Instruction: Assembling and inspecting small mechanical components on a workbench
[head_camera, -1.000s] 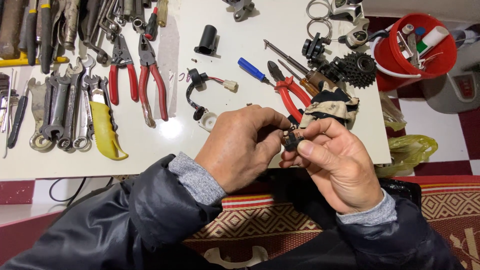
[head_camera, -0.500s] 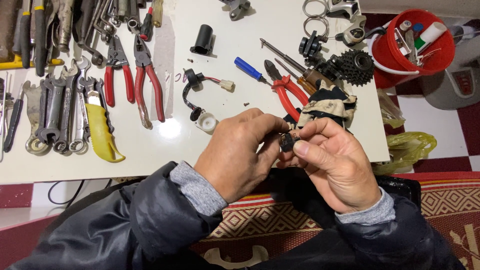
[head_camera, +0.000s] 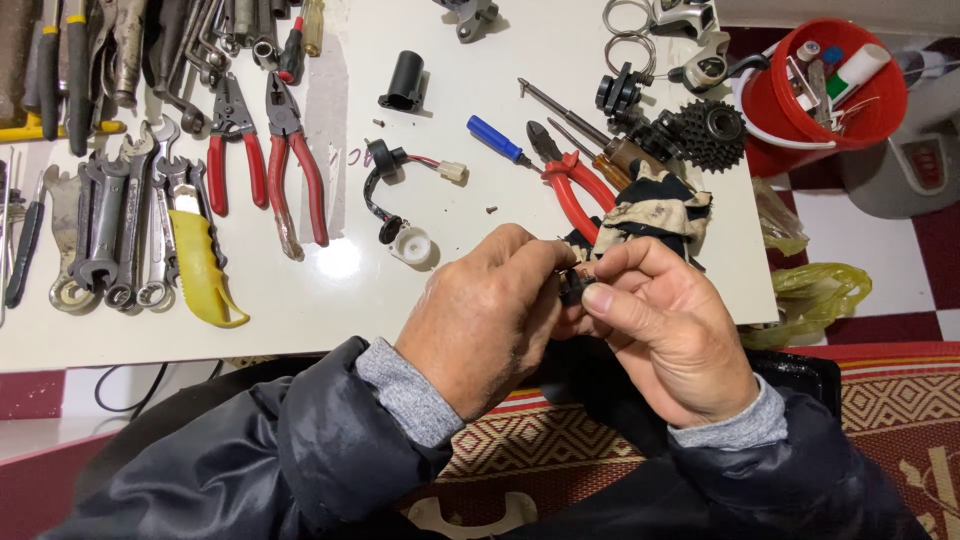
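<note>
My left hand (head_camera: 490, 320) and my right hand (head_camera: 670, 325) meet over the front edge of the white table (head_camera: 330, 290). Between their fingertips they pinch a small black part (head_camera: 572, 287), mostly hidden by the fingers. Just beyond my right hand lies a dirty black-and-white cloth (head_camera: 655, 215). A black wired connector with a white plug (head_camera: 400, 170) and a small white cap (head_camera: 412, 245) lie just past my left hand.
Red-handled pliers (head_camera: 290, 160), several wrenches (head_camera: 110, 230) and a yellow-handled tool (head_camera: 205, 265) fill the table's left. Blue screwdriver (head_camera: 497, 138), red cutters (head_camera: 570, 185), a black sprocket cluster (head_camera: 712, 130) and a black cylinder (head_camera: 403, 80) lie farther back. A red bucket (head_camera: 830, 100) stands on the right.
Both hands have stayed together on the small black part, with the fingers shifting slightly around it. The view has shifted a little.
</note>
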